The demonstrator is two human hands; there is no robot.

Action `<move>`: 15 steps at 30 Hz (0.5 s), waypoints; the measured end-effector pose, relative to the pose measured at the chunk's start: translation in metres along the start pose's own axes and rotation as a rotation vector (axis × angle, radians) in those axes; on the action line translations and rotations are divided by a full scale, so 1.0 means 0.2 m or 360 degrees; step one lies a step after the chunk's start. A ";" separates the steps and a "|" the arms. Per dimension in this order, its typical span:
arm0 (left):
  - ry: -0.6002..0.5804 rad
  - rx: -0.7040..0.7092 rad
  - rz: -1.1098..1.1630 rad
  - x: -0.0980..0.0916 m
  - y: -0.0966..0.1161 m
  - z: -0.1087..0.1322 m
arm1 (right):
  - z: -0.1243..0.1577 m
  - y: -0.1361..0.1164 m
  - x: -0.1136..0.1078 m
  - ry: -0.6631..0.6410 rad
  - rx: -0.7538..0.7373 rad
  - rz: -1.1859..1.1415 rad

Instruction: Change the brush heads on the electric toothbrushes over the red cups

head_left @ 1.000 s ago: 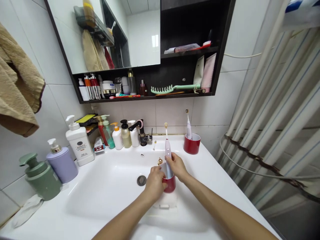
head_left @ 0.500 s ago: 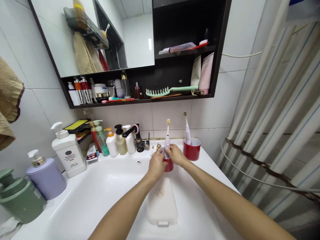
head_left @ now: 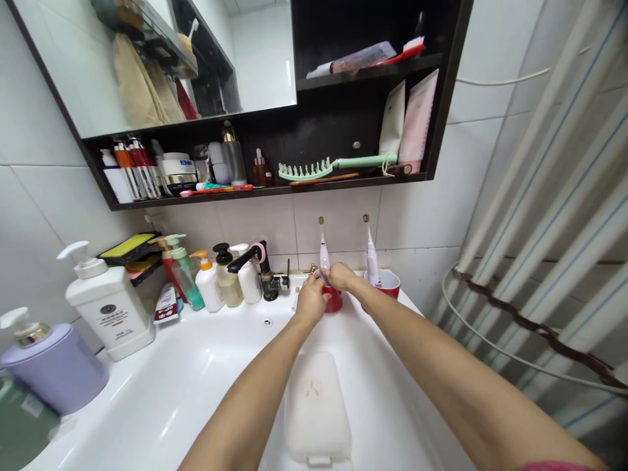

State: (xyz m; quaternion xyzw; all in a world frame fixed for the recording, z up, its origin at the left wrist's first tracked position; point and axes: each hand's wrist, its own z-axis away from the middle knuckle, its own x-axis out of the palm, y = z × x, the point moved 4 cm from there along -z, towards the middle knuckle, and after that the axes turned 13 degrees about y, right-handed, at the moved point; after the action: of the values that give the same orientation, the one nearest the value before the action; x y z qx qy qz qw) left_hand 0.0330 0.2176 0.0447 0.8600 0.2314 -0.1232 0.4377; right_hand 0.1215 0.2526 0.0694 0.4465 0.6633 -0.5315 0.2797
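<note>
At the back edge of the sink stands a red cup (head_left: 334, 300) with a pale interior. A pale pink electric toothbrush (head_left: 324, 254) stands upright in it, head up. My left hand (head_left: 313, 297) grips the cup's left side, thumb across its front. My right hand (head_left: 342, 277) is closed at the rim on the right, close by the brush handle; its fingertips are partly hidden. To the right, a second red cup (head_left: 391, 288) holds another electric toothbrush (head_left: 371, 261), partly behind my right forearm.
A whitish lidded case (head_left: 318, 405) lies in the white sink (head_left: 196, 373) between my forearms. The black faucet (head_left: 267, 275) is left of my hands, beside several pump bottles (head_left: 228, 278). Overhead hangs a dark shelf (head_left: 275, 191) with a green hairbrush (head_left: 307, 171). Pipes (head_left: 540, 216) run at right.
Both hands have moved the red cup and its toothbrush back toward the wall, away from the case. The view has shifted closer.
</note>
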 end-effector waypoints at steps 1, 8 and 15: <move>0.0000 -0.0002 0.0002 0.00 0.00 0.00 | 0.00 0.00 0.00 0.0003 -0.0007 0.0002; 0.0210 -0.0125 0.0098 -0.11 0.04 0.00 | 0.06 -0.04 -0.15 0.0367 -0.0091 -0.0101; 0.0255 -0.0273 0.1220 -0.40 0.44 -0.01 | 0.42 -0.24 -0.48 0.0875 -0.0373 -0.0895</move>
State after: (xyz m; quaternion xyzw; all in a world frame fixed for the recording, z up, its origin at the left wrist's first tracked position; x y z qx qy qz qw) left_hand 0.0078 0.1507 0.1399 0.8513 -0.0632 0.1364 0.5027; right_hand 0.1132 0.1430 0.1480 0.3383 0.8656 -0.3689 -0.0152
